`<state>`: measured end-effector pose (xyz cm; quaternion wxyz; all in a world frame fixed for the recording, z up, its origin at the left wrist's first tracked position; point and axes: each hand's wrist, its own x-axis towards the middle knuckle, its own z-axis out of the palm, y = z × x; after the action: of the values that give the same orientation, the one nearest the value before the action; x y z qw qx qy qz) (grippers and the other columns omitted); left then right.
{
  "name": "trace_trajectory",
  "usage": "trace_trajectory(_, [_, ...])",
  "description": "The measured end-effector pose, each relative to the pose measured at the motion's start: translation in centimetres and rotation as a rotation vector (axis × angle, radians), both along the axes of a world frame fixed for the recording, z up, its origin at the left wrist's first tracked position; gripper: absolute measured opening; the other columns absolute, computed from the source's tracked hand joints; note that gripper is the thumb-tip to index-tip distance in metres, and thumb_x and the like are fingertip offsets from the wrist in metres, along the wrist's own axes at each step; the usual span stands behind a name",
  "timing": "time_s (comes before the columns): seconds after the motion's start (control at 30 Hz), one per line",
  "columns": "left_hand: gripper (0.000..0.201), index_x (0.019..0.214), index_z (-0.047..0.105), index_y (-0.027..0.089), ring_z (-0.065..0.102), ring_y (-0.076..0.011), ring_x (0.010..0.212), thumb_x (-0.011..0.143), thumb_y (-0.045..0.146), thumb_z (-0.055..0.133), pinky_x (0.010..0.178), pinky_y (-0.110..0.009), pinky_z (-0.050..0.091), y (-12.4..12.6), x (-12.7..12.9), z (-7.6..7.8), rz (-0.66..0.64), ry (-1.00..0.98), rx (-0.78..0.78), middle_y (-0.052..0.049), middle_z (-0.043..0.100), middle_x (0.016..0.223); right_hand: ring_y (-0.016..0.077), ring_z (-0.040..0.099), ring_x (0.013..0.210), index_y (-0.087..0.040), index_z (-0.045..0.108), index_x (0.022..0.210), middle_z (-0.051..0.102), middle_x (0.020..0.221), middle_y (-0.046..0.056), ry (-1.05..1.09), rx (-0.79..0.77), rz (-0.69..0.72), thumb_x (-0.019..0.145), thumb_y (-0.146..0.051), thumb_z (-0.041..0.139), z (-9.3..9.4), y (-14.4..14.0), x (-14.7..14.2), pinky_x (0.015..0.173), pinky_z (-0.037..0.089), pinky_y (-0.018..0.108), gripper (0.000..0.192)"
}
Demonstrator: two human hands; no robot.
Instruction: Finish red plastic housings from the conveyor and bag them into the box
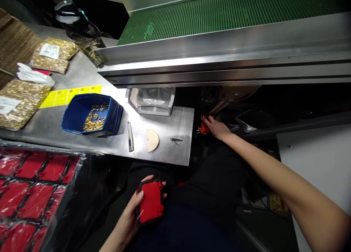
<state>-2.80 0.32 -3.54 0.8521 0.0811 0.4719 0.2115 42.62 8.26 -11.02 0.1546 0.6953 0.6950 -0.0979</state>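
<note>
My left hand (131, 204) is closed around a small red case (150, 200) with a black rim and red hinge tabs, held above my lap. Out to the right, past the corner of the metal table, my right hand (216, 127) has its fingers on a small orange-red tool (203, 127) with a thin metal tip. Dark surroundings and my fingers partly hide this tool, so its exact kind is unclear. Close to the table's front edge lie a utility knife (130, 136), a half-round wooden piece (152, 140) and a nail clipper (176, 139).
A blue bin (113, 115) holds small brass parts. Behind it stand a grey bin (156, 110), bags of brass parts (23, 98) and a bottle (82, 32). A green conveyor (208, 16) crosses overhead. Wrapped red cases (34, 200) fill a box at left.
</note>
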Motion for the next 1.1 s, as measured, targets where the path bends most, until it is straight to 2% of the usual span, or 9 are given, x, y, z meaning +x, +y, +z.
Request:
trace_trajectory(0.13, [0.07, 0.154, 0.039, 0.023, 0.063, -0.0398, 0.128, 0.093, 0.043, 0.065, 0.096, -0.048, 0.06, 0.9, 0.9, -0.3, 0.025, -0.05, 0.005, -0.019, 0.06, 0.147, 0.0297, 0.063, 0.105, -0.013, 0.041, 0.149, 0.054, 0.131, 0.02, 0.053, 0.142, -0.166, 0.099, -0.013, 0.04, 2.6, -1.9, -2.4, 0.079, 0.049, 0.036, 0.051])
trace_trajectory(0.23, [0.062, 0.146, 0.051, 0.016, 0.062, -0.0358, 0.13, 0.091, 0.039, 0.069, 0.098, -0.043, 0.06, 1.2, 1.6, -0.9, 0.044, 0.004, 0.0, -0.018, 0.063, 0.143, 0.0249, 0.063, 0.106, -0.016, 0.053, 0.135, 0.058, 0.126, 0.015, 0.157, 0.21, -0.202, 0.107, -0.029, 0.036, 3.9, -3.4, -7.3, 0.085, 0.051, 0.032, 0.035])
trace_trajectory(0.33, [0.054, 0.137, 0.059, 0.015, 0.069, -0.0329, 0.118, 0.088, 0.036, 0.073, 0.092, -0.042, 0.062, 1.4, 2.9, -1.0, 0.036, 0.067, -0.007, -0.016, 0.071, 0.131, 0.0207, 0.06, 0.112, -0.023, 0.056, 0.13, 0.061, 0.125, 0.007, 0.403, 0.238, -0.127, 0.104, -0.045, 0.049, 4.0, -3.7, -13.1, 0.096, 0.048, 0.029, 0.034])
trace_trajectory(0.43, [0.047, 0.127, 0.065, 0.016, 0.073, -0.0279, 0.105, 0.086, 0.035, 0.075, 0.088, -0.037, 0.062, 2.0, 4.9, -0.7, -0.01, 0.062, 0.068, -0.014, 0.074, 0.123, 0.0248, 0.057, 0.114, -0.023, 0.059, 0.125, 0.062, 0.121, 0.008, 0.554, 0.269, -0.135, 0.1, -0.043, 0.059, 3.2, -2.1, -16.4, 0.101, 0.044, 0.037, 0.032])
trace_trajectory(0.6, [0.048, 0.125, 0.06, 0.016, 0.071, -0.0262, 0.096, 0.092, 0.051, 0.064, 0.081, -0.037, 0.06, 5.3, 8.8, -1.0, -0.253, 0.162, 0.48, -0.013, 0.073, 0.115, 0.0286, 0.056, 0.115, -0.021, 0.063, 0.119, 0.061, 0.118, 0.011, 0.557, 0.341, -0.253, 0.099, -0.036, 0.059, 2.5, 1.1, -15.0, 0.1, 0.045, 0.042, 0.026])
trace_trajectory(0.73, [0.045, 0.113, 0.06, 0.019, 0.068, -0.0259, 0.096, 0.091, 0.059, 0.062, 0.085, -0.036, 0.055, 9.3, 11.2, -2.2, -0.32, 0.321, 0.725, -0.01, 0.071, 0.107, 0.0216, 0.064, 0.104, -0.021, 0.057, 0.129, 0.059, 0.124, 0.01, 0.615, 0.399, -0.363, 0.1, -0.04, 0.056, 3.5, 0.3, -13.1, 0.091, 0.052, 0.034, 0.034])
trace_trajectory(0.87, [0.048, 0.113, 0.066, 0.02, 0.068, -0.0325, 0.099, 0.09, 0.062, 0.062, 0.093, -0.044, 0.05, 11.5, 11.6, -2.2, -0.452, 0.474, 0.928, -0.012, 0.073, 0.103, 0.0168, 0.067, 0.08, -0.022, 0.059, 0.121, 0.063, 0.108, 0.006, 0.664, 0.42, -0.466, 0.105, -0.039, 0.045, 4.9, -5.0, -12.4, 0.077, 0.055, 0.031, 0.027])
trace_trajectory(1.0, [0.059, 0.131, 0.063, 0.016, 0.062, -0.0404, 0.119, 0.089, 0.057, 0.065, 0.106, -0.051, 0.041, 12.4, 10.8, -0.9, -0.529, 0.653, 1.135, -0.021, 0.069, 0.12, 0.0198, 0.068, 0.085, -0.03, 0.062, 0.115, 0.067, 0.109, 0.003, 0.591, 0.377, -0.535, 0.105, -0.042, 0.043, 5.1, -12.3, -11.4, 0.068, 0.053, 0.031, 0.026])
trace_trajectory(1.1, [0.041, 0.118, 0.072, 0.02, 0.061, -0.0356, 0.117, 0.089, 0.049, 0.066, 0.107, -0.046, 0.042, 14.5, 10.3, 0.4, -0.529, 0.762, 1.308, -0.017, 0.067, 0.123, 0.0201, 0.068, 0.082, -0.03, 0.066, 0.111, 0.068, 0.104, 0.003, 0.505, 0.443, -0.631, 0.104, -0.044, 0.045, 4.1, -16.1, -10.2, 0.063, 0.05, 0.03, 0.026])
